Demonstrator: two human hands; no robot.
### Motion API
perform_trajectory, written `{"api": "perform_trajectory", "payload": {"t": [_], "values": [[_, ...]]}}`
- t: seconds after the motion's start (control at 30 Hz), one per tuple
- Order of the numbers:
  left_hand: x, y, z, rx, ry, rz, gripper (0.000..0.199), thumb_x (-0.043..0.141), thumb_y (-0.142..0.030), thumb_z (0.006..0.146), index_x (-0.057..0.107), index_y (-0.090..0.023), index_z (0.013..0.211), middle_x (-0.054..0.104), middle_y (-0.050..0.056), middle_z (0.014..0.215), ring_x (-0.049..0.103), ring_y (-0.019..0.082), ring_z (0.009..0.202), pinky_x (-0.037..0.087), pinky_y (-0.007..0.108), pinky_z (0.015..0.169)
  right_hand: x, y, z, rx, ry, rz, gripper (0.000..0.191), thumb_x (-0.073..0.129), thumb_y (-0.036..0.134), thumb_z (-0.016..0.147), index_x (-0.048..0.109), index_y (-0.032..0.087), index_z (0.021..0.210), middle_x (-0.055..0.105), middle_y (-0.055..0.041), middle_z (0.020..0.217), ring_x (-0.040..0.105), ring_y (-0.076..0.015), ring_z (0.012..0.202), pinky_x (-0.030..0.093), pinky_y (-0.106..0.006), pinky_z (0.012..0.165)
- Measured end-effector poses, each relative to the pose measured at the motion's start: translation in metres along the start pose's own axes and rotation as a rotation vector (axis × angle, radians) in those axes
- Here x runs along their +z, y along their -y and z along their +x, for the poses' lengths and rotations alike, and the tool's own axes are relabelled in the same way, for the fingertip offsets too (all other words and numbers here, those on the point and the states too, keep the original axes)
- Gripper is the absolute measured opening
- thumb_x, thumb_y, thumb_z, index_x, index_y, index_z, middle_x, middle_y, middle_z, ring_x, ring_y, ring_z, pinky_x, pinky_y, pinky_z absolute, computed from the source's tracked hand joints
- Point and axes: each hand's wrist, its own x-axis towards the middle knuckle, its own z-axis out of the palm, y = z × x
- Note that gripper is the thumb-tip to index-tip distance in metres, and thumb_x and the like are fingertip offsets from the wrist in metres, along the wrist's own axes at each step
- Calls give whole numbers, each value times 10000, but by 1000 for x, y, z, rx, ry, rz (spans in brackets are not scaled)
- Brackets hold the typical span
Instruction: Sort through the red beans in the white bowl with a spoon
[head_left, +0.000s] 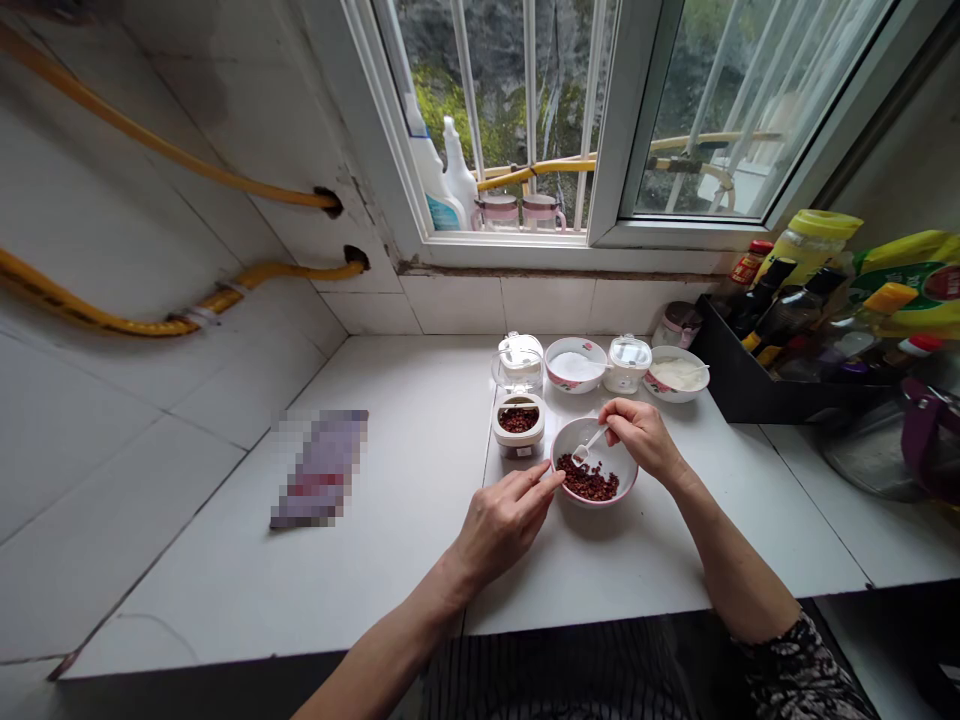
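Observation:
A white bowl with a pink rim stands on the counter, holding dark red dried grains that look like Sichuan peppercorns. My right hand pinches the handle of a small white spoon, whose scoop is low inside this bowl, just over the grains. At the bowl's left rim, the fingertips of my left hand hold the edge; its thumb is hidden. Just left of the bowl and behind my left hand is an uncovered seasoning jar with similar grains in it.
Behind are a lidded jar, a bowl of white powder, another clear jar and a bowl of pale crystals. A black box of bottles stands right, near a glass pot. A blurred purple packet lies left.

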Motion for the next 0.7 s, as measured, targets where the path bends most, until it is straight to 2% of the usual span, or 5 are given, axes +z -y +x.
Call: {"api": "perform_trajectory", "payload": {"t": [0.2, 0.43, 0.7], "values": [[-1, -1, 2, 10, -21, 2, 303, 498, -122, 961, 637, -184, 1223, 714, 109, 1158, 718, 183, 892, 612, 281, 709, 1, -2, 1, 52, -35, 57, 169, 466, 232, 696, 627, 197, 659, 595, 15, 500, 533, -142, 516, 421, -259, 577], [-1, -1, 2, 13, -33, 3, 307, 505, -119, 954, 641, -181, 1223, 715, 113, 1149, 716, 182, 880, 609, 276, 695, -3, -3, 6, 141, 3, 366, 132, 538, 284, 659, 624, 185, 656, 566, 15, 475, 501, -135, 484, 438, -283, 568], [1, -1, 1, 18, -47, 6, 293, 501, -117, 956, 640, -168, 1210, 717, 116, 1136, 719, 187, 895, 608, 279, 710, -3, -4, 7, 158, 16, 425, 152, 558, 307, 646, 633, 180, 682, 594, 5, 491, 513, -137, 498, 463, -294, 589]]}}
